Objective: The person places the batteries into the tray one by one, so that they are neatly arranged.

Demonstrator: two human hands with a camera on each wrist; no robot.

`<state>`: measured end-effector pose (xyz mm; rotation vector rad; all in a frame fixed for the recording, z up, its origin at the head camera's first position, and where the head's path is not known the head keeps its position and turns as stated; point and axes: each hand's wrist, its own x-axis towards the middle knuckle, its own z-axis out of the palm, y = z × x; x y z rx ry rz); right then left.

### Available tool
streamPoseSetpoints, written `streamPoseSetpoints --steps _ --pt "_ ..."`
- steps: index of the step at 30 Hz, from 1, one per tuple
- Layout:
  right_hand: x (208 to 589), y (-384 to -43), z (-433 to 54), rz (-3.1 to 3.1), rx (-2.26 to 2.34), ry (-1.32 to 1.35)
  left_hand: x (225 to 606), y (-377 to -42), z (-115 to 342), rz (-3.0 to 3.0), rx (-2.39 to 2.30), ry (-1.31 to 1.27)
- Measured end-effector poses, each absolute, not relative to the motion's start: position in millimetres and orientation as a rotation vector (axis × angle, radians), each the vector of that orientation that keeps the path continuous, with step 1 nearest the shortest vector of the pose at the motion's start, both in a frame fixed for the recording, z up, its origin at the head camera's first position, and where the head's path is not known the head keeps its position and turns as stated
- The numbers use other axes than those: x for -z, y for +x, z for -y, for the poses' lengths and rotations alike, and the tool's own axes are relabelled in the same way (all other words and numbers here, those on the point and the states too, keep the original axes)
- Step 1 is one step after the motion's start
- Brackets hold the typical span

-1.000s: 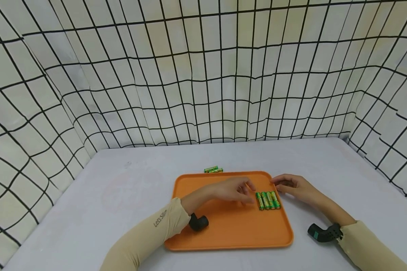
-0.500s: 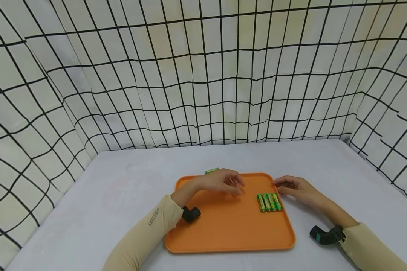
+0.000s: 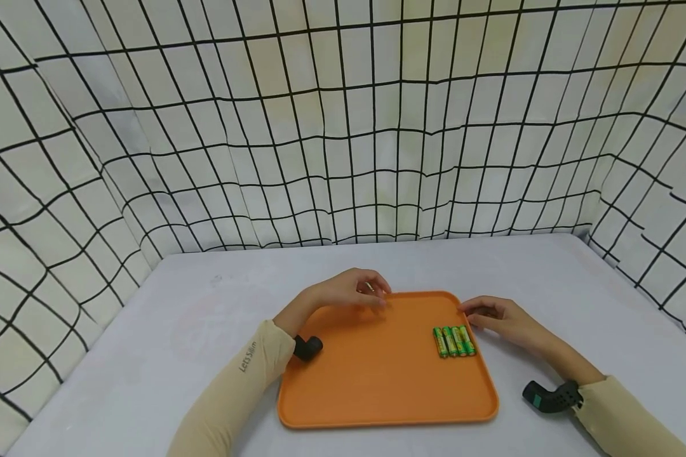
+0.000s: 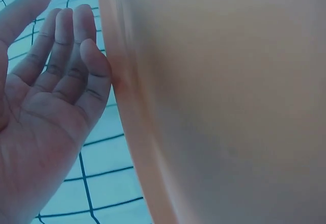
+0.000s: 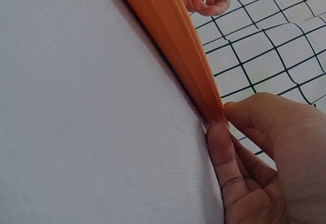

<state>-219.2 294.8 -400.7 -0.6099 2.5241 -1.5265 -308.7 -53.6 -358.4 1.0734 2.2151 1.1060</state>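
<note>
Just inboard of the right hand (image 3: 502, 317) and a bit nearer than its pinch: four green-and-gold cylindrical batteries (image 3: 458, 341), flat in a tidy side-by-side row on an orange plastic tray (image 3: 377, 381). Really close to the right rim, can't tell if actually touching. Probably lined up like that to cut down on rolling, with loads of bare tray to spare on the far side from the grip.

At the grip itself: narrow thumb-and-finger pinch on the tray's far right corner. Most likely just for steadying, and from outside the rim, so nicely out of the way of the row.

Left of that grip, over by the far rim: left hand (image 3: 347, 289), loosely bent, thumb well apart from the fingers, nothing visible on the palm in the left wrist view. Can't tell about contact with the rim.

Further out past the grip: white table (image 3: 217, 317) underneath, black-gridded backdrop (image 3: 357, 149) behind.
</note>
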Motion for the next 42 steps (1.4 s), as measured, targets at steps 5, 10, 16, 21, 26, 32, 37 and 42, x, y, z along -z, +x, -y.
streamPoseSetpoints --steps 5,10,16,21,26,32,37,42 --pt "403.3 -220.2 -295.3 -2.533 1.514 -0.590 358.0 -314.7 60.7 -2.221 -1.132 1.061" --pt "404.4 -219.7 -296.0 -2.524 1.516 -0.588 357.6 -318.8 66.2 -2.217 -1.144 1.041" --pt "403.5 -218.1 -296.4 -2.530 1.506 -0.580 356.5 -325.4 70.3 -2.244 -1.076 1.075" --pt "401.8 -218.0 -296.6 -2.541 1.495 -0.569 356.0 -335.5 74.1 -2.324 -1.022 1.128" --pt "402.4 -220.1 -296.6 -2.547 1.495 -0.579 357.6 -343.9 81.8 -2.373 -1.015 1.083" --pt "404.2 -222.3 -296.7 -2.542 1.486 -0.565 360.5 -349.2 87.0 -2.322 -1.026 1.009" --pt "403.8 -221.9 -295.4 -2.545 1.492 -0.562 362.3 -350.0 88.4 -2.258 -1.006 0.955" --pt "402.7 -221.3 -296.1 -2.546 1.501 -0.602 363.3 -351.9 87.3 -2.264 -0.947 0.970"
